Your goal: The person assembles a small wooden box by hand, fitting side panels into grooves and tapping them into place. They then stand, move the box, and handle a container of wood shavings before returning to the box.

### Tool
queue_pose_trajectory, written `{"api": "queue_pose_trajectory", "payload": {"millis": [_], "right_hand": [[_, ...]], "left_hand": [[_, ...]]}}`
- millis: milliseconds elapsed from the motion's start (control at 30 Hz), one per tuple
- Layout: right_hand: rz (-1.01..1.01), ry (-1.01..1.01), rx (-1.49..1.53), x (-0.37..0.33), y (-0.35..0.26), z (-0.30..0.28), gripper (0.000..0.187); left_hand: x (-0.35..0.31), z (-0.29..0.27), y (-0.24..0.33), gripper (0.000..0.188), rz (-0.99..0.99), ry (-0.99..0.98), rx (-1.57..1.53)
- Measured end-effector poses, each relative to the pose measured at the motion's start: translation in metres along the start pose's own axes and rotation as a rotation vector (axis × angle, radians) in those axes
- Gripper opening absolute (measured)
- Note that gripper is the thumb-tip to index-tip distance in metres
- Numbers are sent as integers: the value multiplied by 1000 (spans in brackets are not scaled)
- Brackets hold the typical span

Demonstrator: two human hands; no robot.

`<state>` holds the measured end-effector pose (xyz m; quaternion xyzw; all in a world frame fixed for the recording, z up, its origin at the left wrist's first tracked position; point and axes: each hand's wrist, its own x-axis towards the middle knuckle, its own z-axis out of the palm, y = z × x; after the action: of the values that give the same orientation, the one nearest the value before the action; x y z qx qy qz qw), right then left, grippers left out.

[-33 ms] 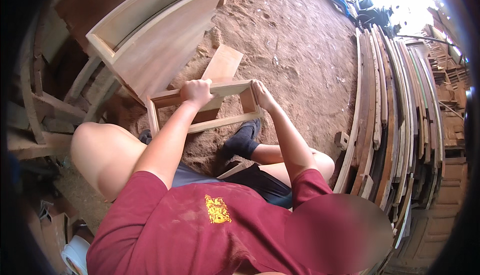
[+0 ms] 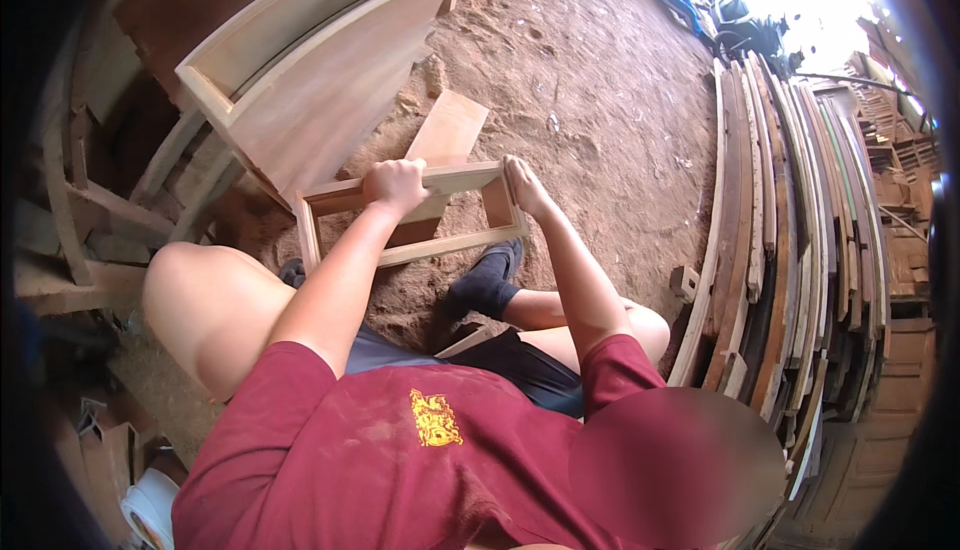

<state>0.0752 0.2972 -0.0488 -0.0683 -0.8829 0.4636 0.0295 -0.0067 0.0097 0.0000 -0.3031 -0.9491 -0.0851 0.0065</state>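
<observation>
In front of my bent legs I hold a pale rectangular wooden frame [image 2: 450, 244] with an open middle. My left hand [image 2: 394, 186] is closed over its far rail, left of the middle. At the right end, my right hand [image 2: 526, 188] grips the far corner, fingers along the outer edge. A flat light-brown board [image 2: 449, 127] lies just beyond the frame on the sandy ground, and part of it is hidden behind the far rail. My foot in a dark sock or shoe [image 2: 487, 280] is below the frame's right end.
A large wooden cabinet-like box [image 2: 320, 100] stands at the far left, close to the frame's left end. Long planks [image 2: 765, 220] are stacked along the right. A small wood block [image 2: 684, 283] lies beside them. Dark and blue items [image 2: 690, 0] sit at the far right.
</observation>
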Motion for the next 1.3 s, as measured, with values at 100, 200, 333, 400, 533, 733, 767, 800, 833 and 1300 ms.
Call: {"api": "queue_pose_trajectory", "payload": {"millis": [100, 200, 333, 400, 533, 733, 767, 800, 833, 1300], "right_hand": [[-6, 7, -58, 11, 3, 6, 40], [73, 58, -66, 5, 17, 5, 42], [132, 30, 156, -56, 10, 9, 47], [195, 78, 187, -77, -10, 13, 49], [253, 132, 55, -76, 0, 14, 43], [350, 17, 223, 0, -12, 8, 42], [311, 42, 154, 6, -22, 9, 43], [278, 63, 81, 6, -37, 7, 43], [245, 87, 8, 4, -48, 7, 44], [339, 73, -38, -58, -24, 13, 49]], "left_hand": [[-3, -1, -2, 32, -24, 4, -6], [0, 4, -1, 24, -34, 0, -50], [0, 5, -8, 28, -26, -27, -15], [-2, 9, -12, 32, -22, 6, -37], [-2, 1, -3, 36, -7, -20, -36], [0, 6, 0, 33, 8, 40, -39], [0, 5, -2, 34, -7, 38, -22], [-2, 6, -3, 35, -23, 32, -10], [-2, 7, -3, 36, -38, 25, 1], [-2, 12, -4, 44, -32, 75, -7]]}}
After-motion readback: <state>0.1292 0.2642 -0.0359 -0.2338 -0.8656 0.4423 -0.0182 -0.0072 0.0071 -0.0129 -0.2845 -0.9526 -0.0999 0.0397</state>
